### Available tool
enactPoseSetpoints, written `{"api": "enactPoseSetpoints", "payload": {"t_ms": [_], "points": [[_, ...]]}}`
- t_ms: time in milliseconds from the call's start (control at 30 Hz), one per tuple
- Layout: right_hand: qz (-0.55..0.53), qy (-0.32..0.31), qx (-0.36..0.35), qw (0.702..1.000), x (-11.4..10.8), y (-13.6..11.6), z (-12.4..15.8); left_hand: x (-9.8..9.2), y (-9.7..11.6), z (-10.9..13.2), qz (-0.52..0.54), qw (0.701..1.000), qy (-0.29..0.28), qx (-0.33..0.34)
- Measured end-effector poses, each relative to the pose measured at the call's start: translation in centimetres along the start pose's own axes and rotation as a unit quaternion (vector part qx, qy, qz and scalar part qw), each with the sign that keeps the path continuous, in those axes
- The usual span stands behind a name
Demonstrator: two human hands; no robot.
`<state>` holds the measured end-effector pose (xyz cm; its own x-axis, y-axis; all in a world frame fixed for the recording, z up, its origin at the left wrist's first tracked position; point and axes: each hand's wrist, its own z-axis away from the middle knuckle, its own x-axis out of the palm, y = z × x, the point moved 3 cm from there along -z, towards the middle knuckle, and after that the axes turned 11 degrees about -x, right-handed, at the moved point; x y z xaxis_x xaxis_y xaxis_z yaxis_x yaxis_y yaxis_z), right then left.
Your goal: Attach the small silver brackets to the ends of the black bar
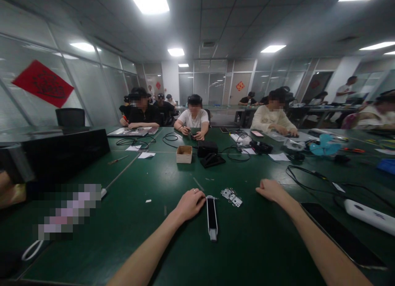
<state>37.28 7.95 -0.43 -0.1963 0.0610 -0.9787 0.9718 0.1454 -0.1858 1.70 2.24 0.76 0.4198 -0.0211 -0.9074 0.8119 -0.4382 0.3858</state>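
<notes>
My left hand (190, 204), a ring on one finger, rests on the green table with its fingers curled together. Its fingertips are at the upper left corner of a long, slim object (212, 216) with a black face, a silvery frame and a pale end piece; whether they touch it I cannot tell. Just right of that object lie small silver metal plates with holes (232, 197), some overlapping. Farther right, my right hand (270, 190) sits closed on the tabletop, apart from the plates, and nothing shows in its fingers.
A dark phone-like slab (341, 234) lies under my right forearm, near a white power strip (370, 216) and black cables. Ahead stand a small open box (184, 154) and a black case (207, 148). A blue fan blade (325, 145) lies back right. Several people sit across the table.
</notes>
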Motion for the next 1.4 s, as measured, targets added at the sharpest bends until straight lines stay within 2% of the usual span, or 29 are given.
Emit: {"api": "enactPoseSetpoints", "payload": {"t_ms": [100, 233, 333, 400, 600, 733, 833, 1200, 1400], "points": [[-0.048, 0.037, -0.099, 0.993, -0.6, -4.5, 0.6, -0.1, 0.0, 0.0, 0.0, 1.0, 0.0, 0.0], [-0.165, 0.073, -0.239, 0.954, -0.3, -11.8, 2.2, -0.3, 0.1, 0.1, -0.004, 1.0, -0.001, -0.004], [-0.199, 0.08, -0.29, 0.933, 0.5, -15.6, 3.4, -0.3, 0.2, 0.2, -0.007, 1.0, 0.007, 0.0], [-0.212, 0.079, -0.298, 0.927, 1.0, -16.7, 3.9, -0.1, 0.1, 0.2, -0.009, 1.0, 0.013, 0.006], [-0.231, 0.059, -0.295, 0.925, 1.9, -16.2, 4.0, 0.5, -0.3, 0.1, -0.03, 0.999, 0.022, 0.015], [-0.245, 0.08, -0.313, 0.914, 2.0, -16.0, 4.0, 0.5, -0.3, 0.1, -0.048, 0.998, 0.022, 0.019], [-0.248, 0.073, -0.322, 0.911, 2.2, -16.1, 4.1, 0.4, -0.1, 0.2, -0.046, 0.998, 0.023, 0.018], [-0.219, 0.025, -0.304, 0.927, 2.4, -15.8, 4.0, 0.1, 0.1, 0.2, -0.031, 0.999, 0.006, 0.003], [-0.2, 0.035, -0.311, 0.928, 1.6, -16.5, 4.2, 0.2, -0.1, 0.1, -0.023, 1.0, 0.008, 0.003]]}}
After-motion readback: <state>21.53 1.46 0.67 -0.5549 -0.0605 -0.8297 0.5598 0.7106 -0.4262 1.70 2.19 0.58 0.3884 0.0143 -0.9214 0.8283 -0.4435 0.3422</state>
